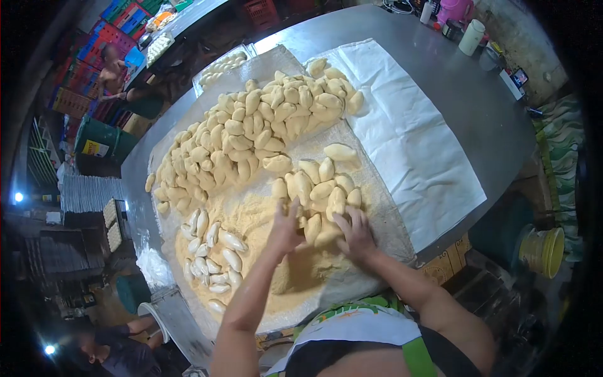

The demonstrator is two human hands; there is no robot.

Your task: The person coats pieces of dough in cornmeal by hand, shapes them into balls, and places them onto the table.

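Before me, oval dough pieces coated in yellowish crumbs (303, 187) lie in a loose cluster. At the near left edge of this cluster is my left hand (287, 231), its fingers spread and nothing gripped. My right hand (357, 236) rests against the cluster's near right side, fingers apart and touching the coated dough pieces. Loose crumbs (251, 217) cover the cloth (383, 210) beneath. Left of my left forearm lie several smooth, whiter dough pieces (232, 259) with little coating. A large heap of coated dough pieces (242, 129) stretches across the far side.
A white sheet (414, 138) lies right of the cloth on the metal table (490, 125). Bottles (472, 38) and a pink jug (453, 11) stand at the far right corner. One person (113, 72) is at the far left, another (122, 352) at the lower left. A yellow bucket (543, 251) sits right.
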